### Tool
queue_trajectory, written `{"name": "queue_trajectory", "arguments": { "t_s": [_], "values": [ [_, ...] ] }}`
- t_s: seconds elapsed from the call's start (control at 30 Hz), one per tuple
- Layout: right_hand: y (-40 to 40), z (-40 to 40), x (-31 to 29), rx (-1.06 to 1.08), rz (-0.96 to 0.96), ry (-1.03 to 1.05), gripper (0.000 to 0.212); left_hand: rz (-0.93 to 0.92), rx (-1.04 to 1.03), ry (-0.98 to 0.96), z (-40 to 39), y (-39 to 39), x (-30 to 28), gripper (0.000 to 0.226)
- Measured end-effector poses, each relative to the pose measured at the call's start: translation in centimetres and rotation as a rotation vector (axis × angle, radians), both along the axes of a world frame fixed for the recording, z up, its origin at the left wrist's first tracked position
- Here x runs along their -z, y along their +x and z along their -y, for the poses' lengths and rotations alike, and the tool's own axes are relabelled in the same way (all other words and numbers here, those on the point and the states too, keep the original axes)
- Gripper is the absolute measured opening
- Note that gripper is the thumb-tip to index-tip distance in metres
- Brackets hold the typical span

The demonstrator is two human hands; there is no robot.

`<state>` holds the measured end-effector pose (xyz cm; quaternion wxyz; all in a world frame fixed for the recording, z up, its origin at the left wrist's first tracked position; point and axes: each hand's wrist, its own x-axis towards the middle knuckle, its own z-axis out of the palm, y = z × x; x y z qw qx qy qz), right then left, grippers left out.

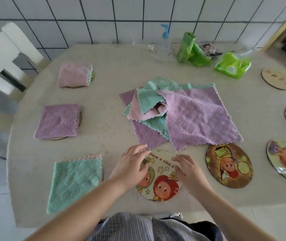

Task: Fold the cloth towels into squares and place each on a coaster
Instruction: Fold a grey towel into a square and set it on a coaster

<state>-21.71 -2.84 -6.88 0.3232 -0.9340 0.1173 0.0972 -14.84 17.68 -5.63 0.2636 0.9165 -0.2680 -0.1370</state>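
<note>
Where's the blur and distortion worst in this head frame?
Head view: fisheye bows the tile wall and table edge; clear pump bottle and far clutter soft; right-edge coasters smeared, with glare; centre towel pile and both hands fairly sharp.

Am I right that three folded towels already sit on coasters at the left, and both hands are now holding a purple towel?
Not quite. The three folded towels are there: pink, purple and teal. But the head view shows the left hand and right hand on the cartoon coaster, not on a towel. The unfolded towel pile lies untouched behind it.
</note>
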Motion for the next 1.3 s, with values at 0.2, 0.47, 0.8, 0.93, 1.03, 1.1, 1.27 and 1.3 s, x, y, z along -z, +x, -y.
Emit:
{"name": "queue_trajectory", "arguments": {
  "t_s": [0.2,0.47,0.8,0.93,1.03,1.1,1.27,1.3],
  "values": [
    [-1.7,10.7,0.5,0.081,-0.025,-0.138,0.034,-0.036,0.189,0.116,10.0,-1.0,0.7,0.055],
    [-1.0,20.6,0.1,-0.102,-0.164,-0.264,0.047,0.010,0.126,0.405,19.7,-1.6,2.6,0.058],
    [1.5,24.6,0.7,-0.225,-0.106,-0.291,0.045,-0.054,-0.150,0.545,20.7,-3.1,2.8,0.077],
    [1.4,25.2,0.5,-0.195,-0.043,-0.183,0.047,-0.060,-0.309,0.315,20.7,-3.1,2.3,0.072],
    [1.8,25.8,-0.6,-0.184,0.046,-0.108,0.045,-0.087,-0.440,0.025,20.7,-2.6,1.1,0.064],
    [2.5,26.1,-1.5,-0.177,0.103,-0.084,0.045,-0.032,-0.507,-0.067,20.7,-1.9,-0.1,0.059],
    [6.1,26.7,-5.3,-0.155,0.253,-0.054,0.041,0.115,-0.519,-0.179,20.3,2.1,-4.4,0.050],
    [7.1,26.9,-6.4,-0.157,0.289,-0.068,0.041,0.155,-0.497,-0.181,20.1,3.2,-5.4,0.049]
  ]
}}
